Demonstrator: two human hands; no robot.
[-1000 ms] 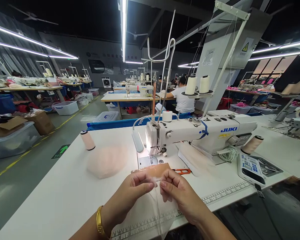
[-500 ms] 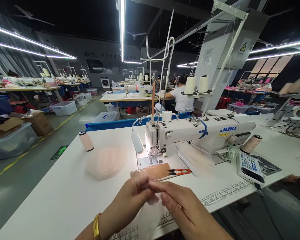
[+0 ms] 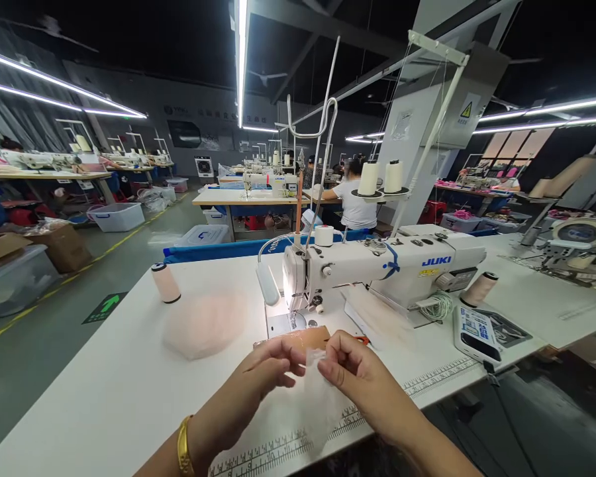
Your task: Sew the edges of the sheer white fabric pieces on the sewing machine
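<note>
A piece of thin white sheer fabric [image 3: 322, 404] hangs over the table's front edge, its top pinched between the thumb and fingers of my right hand [image 3: 350, 364]. Just left of it, my left hand [image 3: 273, 371] has its fingers curled and apart, with nothing visible between them. Behind the hands lies a tan strip [image 3: 310, 338], and the red-handled snips [image 3: 363, 340] are partly hidden by my right hand. The white sewing machine [image 3: 357, 265] stands beyond, its needle area lit. A pile of pale pink sheer fabric [image 3: 206, 324] rests left of it.
A pink thread cone [image 3: 166, 283] stands at the table's left. More sheer fabric [image 3: 377, 315] lies under the machine arm. At right are another cone [image 3: 479, 289] and a white device [image 3: 478, 331]. A person in a white shirt [image 3: 357, 202] sits beyond.
My hands have parted slightly; the left has let go and opened, while the right has risen with the sheer fabric, now visible hanging. The view has shifted a little to the right.
</note>
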